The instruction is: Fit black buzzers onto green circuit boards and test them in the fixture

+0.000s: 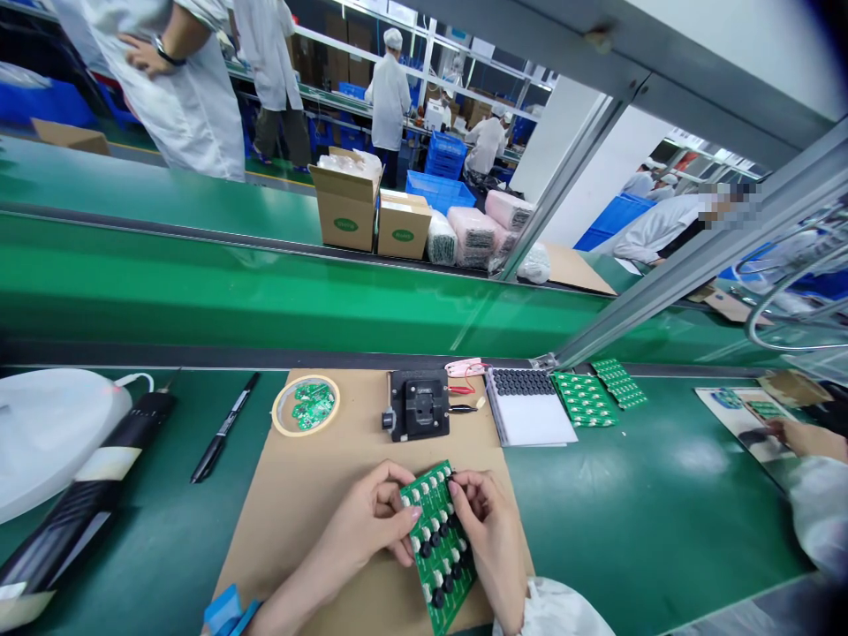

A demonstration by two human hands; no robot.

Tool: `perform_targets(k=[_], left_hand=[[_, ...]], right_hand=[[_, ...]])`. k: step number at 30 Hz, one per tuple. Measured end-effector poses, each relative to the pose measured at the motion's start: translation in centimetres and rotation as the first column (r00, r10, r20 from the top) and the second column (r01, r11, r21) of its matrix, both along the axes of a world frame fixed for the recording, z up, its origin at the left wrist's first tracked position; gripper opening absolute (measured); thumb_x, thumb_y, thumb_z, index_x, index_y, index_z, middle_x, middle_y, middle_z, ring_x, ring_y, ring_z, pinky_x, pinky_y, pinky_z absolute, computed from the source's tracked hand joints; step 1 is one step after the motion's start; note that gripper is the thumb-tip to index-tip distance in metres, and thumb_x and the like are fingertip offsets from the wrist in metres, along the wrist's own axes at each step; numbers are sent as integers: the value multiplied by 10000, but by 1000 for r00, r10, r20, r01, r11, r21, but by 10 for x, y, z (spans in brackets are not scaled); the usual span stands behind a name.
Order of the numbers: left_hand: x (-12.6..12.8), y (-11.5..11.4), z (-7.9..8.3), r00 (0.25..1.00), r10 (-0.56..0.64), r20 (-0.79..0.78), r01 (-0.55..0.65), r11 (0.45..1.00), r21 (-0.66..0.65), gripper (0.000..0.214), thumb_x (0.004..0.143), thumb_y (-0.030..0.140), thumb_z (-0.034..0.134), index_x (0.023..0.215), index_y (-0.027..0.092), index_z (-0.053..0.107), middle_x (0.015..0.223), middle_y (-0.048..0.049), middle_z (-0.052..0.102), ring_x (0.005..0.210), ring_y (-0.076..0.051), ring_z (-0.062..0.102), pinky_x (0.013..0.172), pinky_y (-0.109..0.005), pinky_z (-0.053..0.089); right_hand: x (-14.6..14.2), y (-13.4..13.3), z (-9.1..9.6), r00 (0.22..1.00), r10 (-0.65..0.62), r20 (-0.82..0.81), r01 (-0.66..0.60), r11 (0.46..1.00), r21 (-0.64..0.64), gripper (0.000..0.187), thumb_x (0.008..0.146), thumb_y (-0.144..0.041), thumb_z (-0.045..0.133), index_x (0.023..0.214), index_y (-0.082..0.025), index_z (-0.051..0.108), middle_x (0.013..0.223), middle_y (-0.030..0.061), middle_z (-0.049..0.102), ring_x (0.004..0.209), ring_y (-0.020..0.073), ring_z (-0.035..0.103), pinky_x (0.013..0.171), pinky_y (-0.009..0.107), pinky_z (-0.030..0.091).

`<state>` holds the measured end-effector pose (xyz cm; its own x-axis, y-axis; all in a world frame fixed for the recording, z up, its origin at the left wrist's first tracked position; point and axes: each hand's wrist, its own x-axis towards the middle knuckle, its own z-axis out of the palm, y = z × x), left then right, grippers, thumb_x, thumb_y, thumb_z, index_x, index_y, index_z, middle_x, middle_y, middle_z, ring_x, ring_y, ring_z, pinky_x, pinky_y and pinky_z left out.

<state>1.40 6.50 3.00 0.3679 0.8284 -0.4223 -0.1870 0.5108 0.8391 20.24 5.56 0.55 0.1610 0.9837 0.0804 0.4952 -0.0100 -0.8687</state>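
Both my hands hold a green circuit board panel [438,548] upright-tilted over a brown cardboard mat [298,521]. The panel carries rows of white parts and round black parts. My left hand [367,521] grips its left edge. The fingers of my right hand [487,539] press among the black parts on its right side. Beyond my hands stands a black test fixture [419,405] with red and black clip leads. A round dish of small green boards [306,405] lies to its left. My fingers hide part of the panel.
Further green panels [584,399] and a white pad with black round parts [526,406] lie on the green bench. A black marker [222,428] and a long black tool [86,503] are at left. A co-worker's hand [805,439] is at right, behind a metal rail [596,291].
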Motion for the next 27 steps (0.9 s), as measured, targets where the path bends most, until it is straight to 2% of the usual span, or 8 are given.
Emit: perform_targets(k=[4, 12, 17, 22, 27], left_hand=[[0, 1, -1, 1000, -10, 14, 11, 1000, -12, 506, 669, 496, 814, 937, 173, 532, 629, 50, 621, 501, -138, 663, 463, -225, 565], [-1, -2, 3, 1000, -18, 17, 18, 1000, 13, 428, 742, 446, 777, 948, 177, 515, 664, 50, 624, 531, -128, 670, 498, -222, 574], [-1, -1, 1, 1000, -25, 18, 24, 999, 26, 436, 737, 459, 778, 945, 177, 518, 658, 49, 627, 513, -122, 664, 489, -217, 570], [0, 2, -7, 999, -37, 35, 36, 999, 39, 484, 686, 493, 806, 923, 170, 536, 632, 53, 620, 504, -129, 657, 465, -227, 574], [-1, 4, -6, 1000, -20, -8, 20, 1000, 23, 502, 676, 514, 805, 933, 173, 540, 625, 62, 613, 494, -119, 646, 467, -219, 570]], right_hand=[[1, 0, 2, 1000, 10, 3, -10, 1000, -9, 328, 888, -489, 566, 831, -190, 687, 683, 1, 541, 553, 142, 481, 514, 249, 439], [-4, 0, 5, 999, -15, 33, 14, 1000, 23, 353, 882, -513, 564, 817, -188, 686, 664, -9, 533, 542, 138, 473, 514, 248, 432], [-2, 2, 4, 995, 7, 95, -8, 1000, 9, 341, 902, -492, 545, 809, -189, 671, 658, -10, 545, 545, 139, 498, 519, 246, 430], [-3, 1, 10, 972, 45, 233, -52, 998, 25, 334, 920, -488, 521, 785, -216, 660, 659, -7, 574, 546, 148, 539, 520, 247, 423], [6, 2, 21, 915, 142, 377, -153, 988, -1, 248, 955, -399, 495, 874, -262, 686, 845, 0, 685, 659, 151, 632, 593, 239, 453]])
